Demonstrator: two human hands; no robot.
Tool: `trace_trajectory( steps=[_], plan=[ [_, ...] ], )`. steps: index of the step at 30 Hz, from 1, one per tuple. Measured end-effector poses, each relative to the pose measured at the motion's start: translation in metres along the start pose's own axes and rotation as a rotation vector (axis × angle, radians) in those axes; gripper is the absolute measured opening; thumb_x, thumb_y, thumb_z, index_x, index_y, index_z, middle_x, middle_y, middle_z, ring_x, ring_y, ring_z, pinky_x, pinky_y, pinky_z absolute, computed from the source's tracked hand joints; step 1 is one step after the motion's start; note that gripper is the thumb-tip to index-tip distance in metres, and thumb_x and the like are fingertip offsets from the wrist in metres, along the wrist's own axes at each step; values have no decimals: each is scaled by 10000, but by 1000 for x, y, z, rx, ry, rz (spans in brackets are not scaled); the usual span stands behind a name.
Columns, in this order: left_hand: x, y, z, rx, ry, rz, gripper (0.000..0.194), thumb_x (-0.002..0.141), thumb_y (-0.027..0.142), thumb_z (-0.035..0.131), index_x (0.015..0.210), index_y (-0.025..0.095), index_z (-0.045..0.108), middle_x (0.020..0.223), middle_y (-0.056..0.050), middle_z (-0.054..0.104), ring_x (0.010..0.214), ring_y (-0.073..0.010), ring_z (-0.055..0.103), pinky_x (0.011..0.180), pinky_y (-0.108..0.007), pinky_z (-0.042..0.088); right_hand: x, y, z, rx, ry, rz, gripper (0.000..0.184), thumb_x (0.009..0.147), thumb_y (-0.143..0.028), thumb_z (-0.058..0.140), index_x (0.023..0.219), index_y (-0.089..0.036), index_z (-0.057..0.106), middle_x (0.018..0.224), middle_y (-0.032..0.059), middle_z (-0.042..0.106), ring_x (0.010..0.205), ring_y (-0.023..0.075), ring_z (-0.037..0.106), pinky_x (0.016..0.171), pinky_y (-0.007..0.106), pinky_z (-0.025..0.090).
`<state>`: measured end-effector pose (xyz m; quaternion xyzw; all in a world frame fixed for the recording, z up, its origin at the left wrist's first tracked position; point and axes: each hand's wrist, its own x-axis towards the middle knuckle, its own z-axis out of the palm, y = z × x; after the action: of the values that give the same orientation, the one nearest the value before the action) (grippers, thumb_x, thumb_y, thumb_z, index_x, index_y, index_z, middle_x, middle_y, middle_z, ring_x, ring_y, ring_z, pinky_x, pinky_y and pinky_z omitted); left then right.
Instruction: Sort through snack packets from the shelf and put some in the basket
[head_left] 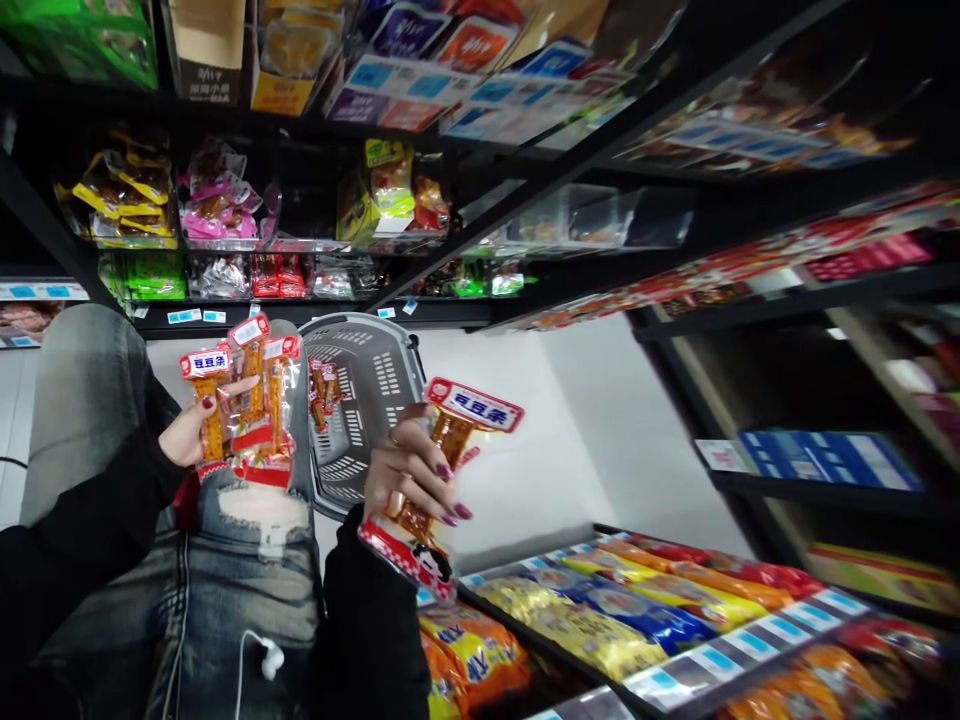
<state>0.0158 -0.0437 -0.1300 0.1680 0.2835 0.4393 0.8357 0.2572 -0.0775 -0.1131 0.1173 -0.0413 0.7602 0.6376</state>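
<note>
My left hand (196, 432) is closed round a fan of three clear snack packets (247, 400) with red and white labels, held over my jeans-clad knee. My right hand (416, 475) grips one more packet of the same snack (442, 470), tilted, with its label pointing up and right. Between the two hands a grey plastic shopping basket (375, 390) lies on the white floor, with a few of the same small packets (324, 390) inside it.
Black shelving surrounds me: clear bins of wrapped snacks (217, 200) ahead, a low shelf of yellow, blue and orange bags (622, 610) to my right, and more shelves along the right wall. A white earphone cable (266, 660) hangs over my ripped jeans.
</note>
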Motion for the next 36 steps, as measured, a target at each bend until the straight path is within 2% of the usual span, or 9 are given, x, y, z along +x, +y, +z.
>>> trace_trajectory(
  steps=[2,7,9,11,15,19,25,32,36],
  plan=[
    [0,1,0,2,1,4,751,573,528,740,1212,166,584,1190,-142,636,1178,-354,520,1049,-502,351,5,7,5,-291,164,-30,331,883,-124,380,1198,-173,471,758,-33,562,506,25,590,381,91,449],
    [-2,3,2,53,-52,7,786,567,533,741,1235,161,563,1182,-149,640,1174,-363,522,1034,-511,365,20,22,2,-1440,831,-24,294,716,-209,630,1004,-169,583,851,23,650,686,131,647,576,245,531],
    [-2,3,1,86,-86,-1,781,553,514,758,1219,149,577,1154,-155,654,1161,-372,531,1023,-511,374,24,30,-5,-1761,891,-48,378,693,-247,629,1055,-150,574,932,71,670,798,181,652,707,325,531],
    [-2,1,-1,133,-118,-4,740,552,473,773,1188,135,603,1130,-160,666,1148,-377,539,1016,-500,383,25,41,-9,-1930,824,-6,380,728,-291,593,1077,-142,575,1019,109,670,914,213,638,834,387,495],
    [-1,-6,-7,222,-86,30,546,674,446,701,1123,139,652,1137,-152,666,1146,-351,546,1005,-460,397,25,67,-5,-1900,633,95,371,870,-386,413,1141,-171,546,1147,96,640,1040,202,605,927,386,450],
    [-1,-8,-5,258,-79,18,456,772,439,607,1133,163,652,1126,-133,675,1104,-312,582,977,-415,419,29,79,2,-1944,508,214,651,732,-360,640,1289,-134,391,1252,146,568,1132,243,556,975,393,423],
    [-3,-4,7,144,-119,-26,421,772,448,607,1106,199,672,596,-22,675,627,-177,643,713,-283,504,34,74,-4,-1947,454,311,778,673,-255,666,1339,-97,298,1311,175,496,1198,251,499,1033,408,367],
    [-7,-1,5,146,-175,-29,399,703,420,694,1017,174,706,560,4,603,540,-118,562,606,-221,462,30,77,-12,-1816,553,179,617,709,-301,657,1242,-160,381,1242,123,540,1135,244,534,1013,406,384],
    [-10,0,-3,116,-105,-86,400,624,454,748,889,155,733,501,25,547,439,-63,459,517,-184,424,26,72,-11,-1535,654,199,629,647,-261,698,1201,-218,404,1242,78,546,1142,247,531,1002,388,406]
  ],
)
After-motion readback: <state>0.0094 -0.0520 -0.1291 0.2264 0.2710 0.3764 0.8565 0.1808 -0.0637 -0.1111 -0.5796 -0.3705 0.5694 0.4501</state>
